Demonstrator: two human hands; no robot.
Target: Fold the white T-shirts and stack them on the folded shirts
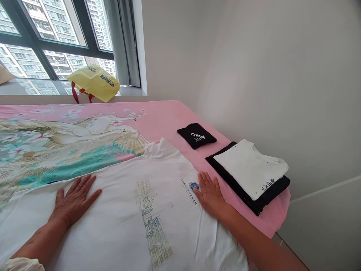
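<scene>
A white T-shirt (118,210) with faded printed lettering and a small blue emblem lies spread out on the bed, its collar towards the far side. My left hand (75,199) rests flat on the shirt's left part near its far edge, fingers stretched. On the right side, my right hand (210,194) lies flat beside the blue emblem, fingers extended and mostly together. Neither hand grips anything. The shirt's near part runs out of the bottom of the view.
A pink floral sheet (163,116) covers the bed. Right of the shirt sit a small black folded bundle (196,136) marked CHINA and a folded white shirt (248,165) on a black garment (256,205). A yellow bag (97,82) leans by the window; a wall (254,75) borders the right.
</scene>
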